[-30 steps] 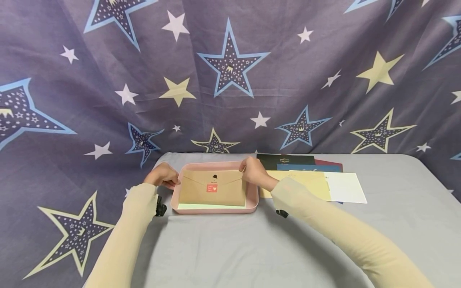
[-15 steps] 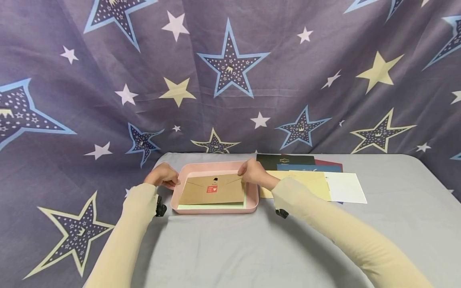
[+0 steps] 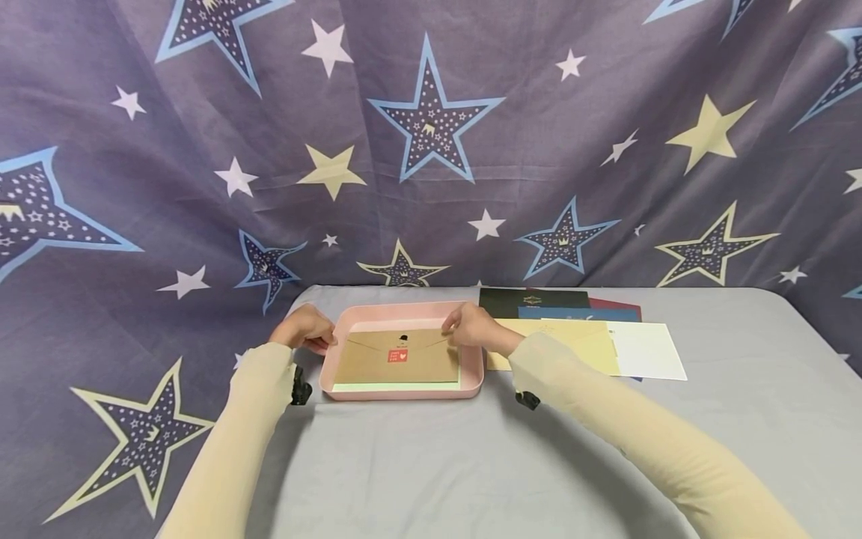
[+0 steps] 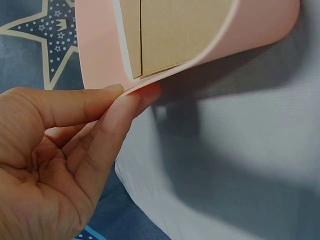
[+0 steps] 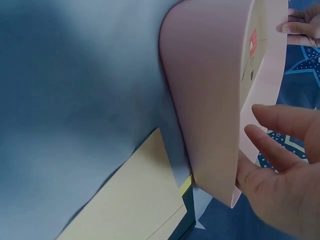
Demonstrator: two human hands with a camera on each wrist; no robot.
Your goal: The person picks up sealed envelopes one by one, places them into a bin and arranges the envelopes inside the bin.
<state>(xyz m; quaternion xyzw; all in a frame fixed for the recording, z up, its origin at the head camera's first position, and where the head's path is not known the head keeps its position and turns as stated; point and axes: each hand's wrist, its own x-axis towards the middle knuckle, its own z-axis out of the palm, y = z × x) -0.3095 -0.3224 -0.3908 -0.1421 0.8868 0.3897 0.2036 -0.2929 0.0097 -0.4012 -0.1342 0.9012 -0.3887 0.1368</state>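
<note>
Inside the pink tray (image 3: pixel 400 395) lies a brown envelope (image 3: pixel 397 370); left hand (image 3: pixel 301 328) pinches the tray; right hand (image 3: pixel 471 326) opposite, loosely spread.

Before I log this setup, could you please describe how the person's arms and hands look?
The sleeves are long, plain and cream, with a small black device near each wrist. The left hand and right hand are bare, without gloves or visible rings.
</note>
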